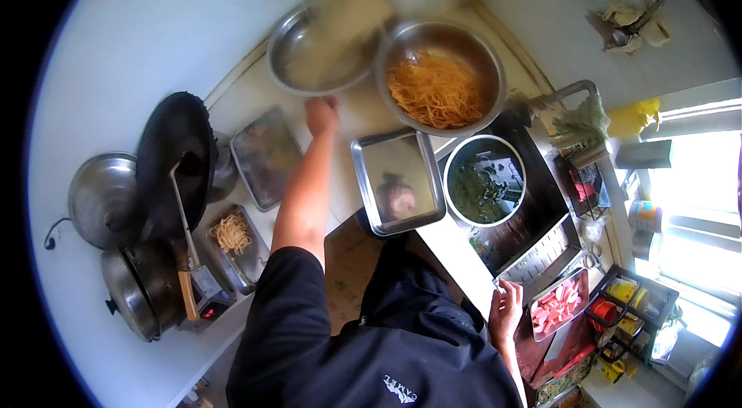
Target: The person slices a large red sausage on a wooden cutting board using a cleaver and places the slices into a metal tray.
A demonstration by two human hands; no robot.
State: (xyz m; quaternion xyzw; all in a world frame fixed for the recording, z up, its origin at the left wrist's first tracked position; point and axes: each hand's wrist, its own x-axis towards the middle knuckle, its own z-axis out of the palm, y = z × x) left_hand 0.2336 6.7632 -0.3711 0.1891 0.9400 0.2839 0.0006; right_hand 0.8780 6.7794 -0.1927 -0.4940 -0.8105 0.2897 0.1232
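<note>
- Left hand [321, 114] is stretched far out over the counter [352, 118], fingers curled down; cannot tell if it pinches anything, looks empty, knuckles up.
- It sits just below the rim of the empty steel bowl [309, 60], touching or nearly touching; too blurred to say which.
- Something pale and blurred lies over the far rim of that bowl; kind unclear.
- Just right of the bowl: a larger steel bowl [448, 45] holding orange shredded strips [437, 91].
- Nearer the body, an empty steel tray [398, 180]; left of the arm, another tray [267, 154] with dark contents.
- Right hand [506, 307] hangs low by the counter edge, fingers loosely bent, apparently holding nothing, just beside a tray of pink meat slices [558, 306].
- Judgement: to take the empty bowl well, get the fingers over the rim and the thumb under, and lift it straight so it does not knock the full bowl touching it.
- Long reach, so keep the forearm above the empty tray.
- Further out: a bowl of greens [483, 184], a wok [176, 161] with a ladle on the left, a small noodle tray [233, 238].
</note>
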